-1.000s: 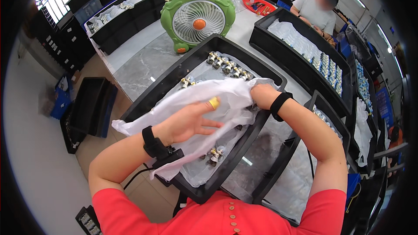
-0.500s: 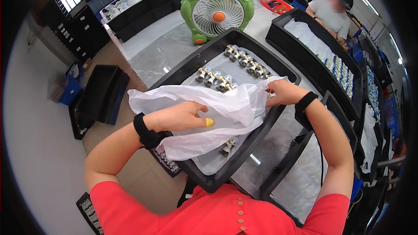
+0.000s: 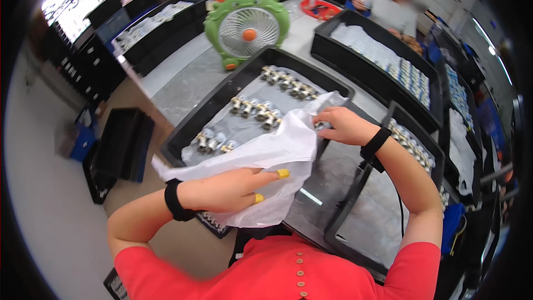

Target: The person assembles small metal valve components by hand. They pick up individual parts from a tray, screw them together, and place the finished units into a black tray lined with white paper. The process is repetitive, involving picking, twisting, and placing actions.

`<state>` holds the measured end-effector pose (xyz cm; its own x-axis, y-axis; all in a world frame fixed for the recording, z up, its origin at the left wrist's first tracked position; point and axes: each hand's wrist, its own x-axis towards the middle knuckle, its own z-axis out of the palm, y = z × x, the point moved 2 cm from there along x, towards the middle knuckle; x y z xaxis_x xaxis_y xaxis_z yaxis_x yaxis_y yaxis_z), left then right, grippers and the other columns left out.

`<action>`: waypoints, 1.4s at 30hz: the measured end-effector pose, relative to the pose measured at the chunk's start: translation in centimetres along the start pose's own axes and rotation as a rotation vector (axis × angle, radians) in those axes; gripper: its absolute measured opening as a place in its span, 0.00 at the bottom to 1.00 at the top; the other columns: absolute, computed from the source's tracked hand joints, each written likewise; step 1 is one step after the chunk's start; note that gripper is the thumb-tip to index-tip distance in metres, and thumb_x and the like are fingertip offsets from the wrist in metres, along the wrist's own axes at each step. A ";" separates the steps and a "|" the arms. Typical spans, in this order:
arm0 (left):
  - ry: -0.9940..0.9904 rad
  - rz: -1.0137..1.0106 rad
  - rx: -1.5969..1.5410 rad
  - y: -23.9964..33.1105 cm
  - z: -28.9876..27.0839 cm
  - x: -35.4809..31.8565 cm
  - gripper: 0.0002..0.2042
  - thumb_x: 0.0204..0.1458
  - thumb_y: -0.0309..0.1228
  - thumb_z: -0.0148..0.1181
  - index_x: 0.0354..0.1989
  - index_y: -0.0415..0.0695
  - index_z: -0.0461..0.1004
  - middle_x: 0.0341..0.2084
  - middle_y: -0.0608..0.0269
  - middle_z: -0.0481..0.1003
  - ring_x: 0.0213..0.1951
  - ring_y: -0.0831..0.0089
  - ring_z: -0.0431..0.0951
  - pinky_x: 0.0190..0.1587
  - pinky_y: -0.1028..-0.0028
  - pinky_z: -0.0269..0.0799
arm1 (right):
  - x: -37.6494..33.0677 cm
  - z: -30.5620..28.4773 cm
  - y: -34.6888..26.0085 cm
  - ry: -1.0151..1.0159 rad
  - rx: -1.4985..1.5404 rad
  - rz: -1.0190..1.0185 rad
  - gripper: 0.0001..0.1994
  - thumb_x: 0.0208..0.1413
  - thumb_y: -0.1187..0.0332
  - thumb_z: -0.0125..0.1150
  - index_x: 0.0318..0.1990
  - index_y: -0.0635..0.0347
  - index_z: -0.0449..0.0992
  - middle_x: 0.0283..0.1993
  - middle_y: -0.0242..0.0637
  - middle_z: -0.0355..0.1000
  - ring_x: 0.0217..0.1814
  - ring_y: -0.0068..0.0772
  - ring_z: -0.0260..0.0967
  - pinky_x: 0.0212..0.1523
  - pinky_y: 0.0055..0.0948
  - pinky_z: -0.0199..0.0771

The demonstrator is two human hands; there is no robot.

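The single view looks from the wearer's head, through the left fisheye camera of a side-by-side pair, facing down and forward. It sits close above the red, brown-buttoned shirt (image 3: 261,266), bare hands (image 3: 347,126) and black rectangular plastic tray (image 3: 216,97), reaching across the grey marbled desk (image 3: 180,91) to the round green animal-shaped fan (image 3: 249,34). Edges bend toward its dark rim.

Grey table (image 3: 183,86), green fan (image 3: 249,35), black trays (image 3: 244,76)
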<state>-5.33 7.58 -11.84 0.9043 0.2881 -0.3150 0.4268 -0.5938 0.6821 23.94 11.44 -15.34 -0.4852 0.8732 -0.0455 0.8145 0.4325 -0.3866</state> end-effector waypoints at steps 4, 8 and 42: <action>0.195 0.106 0.095 -0.9 0.6 0.7 0.31 0.47 0.24 0.53 0.63 0.40 0.52 0.42 0.37 0.70 0.45 0.44 0.70 0.47 0.57 0.65 | -6.7 -4.1 -1.5 0.182 0.112 0.035 0.14 0.51 0.68 0.60 0.46 0.61 0.74 0.43 0.44 0.72 0.47 0.46 0.69 0.49 0.35 0.68; 0.317 0.028 0.097 -2.1 -0.3 0.4 0.27 0.46 0.25 0.54 0.58 0.37 0.61 0.47 0.42 0.70 0.51 0.47 0.69 0.52 0.61 0.64 | -16.8 -6.3 2.1 0.301 0.141 0.358 0.14 0.51 0.69 0.60 0.45 0.63 0.75 0.42 0.43 0.74 0.45 0.38 0.72 0.46 0.31 0.70; 0.138 0.057 -1.062 11.8 7.7 16.9 0.32 0.55 0.25 0.53 0.66 0.39 0.46 0.59 0.51 0.59 0.55 0.70 0.66 0.56 0.73 0.62 | -21.7 0.1 -0.2 0.671 0.427 0.333 0.24 0.41 0.76 0.65 0.50 0.59 0.69 0.47 0.37 0.68 0.48 0.33 0.69 0.49 0.30 0.70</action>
<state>15.12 -0.34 -14.18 0.8852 0.4029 -0.2328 0.0970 0.3294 0.9392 34.32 -7.63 -14.38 0.1575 0.9459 0.2836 0.6263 0.1264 -0.7692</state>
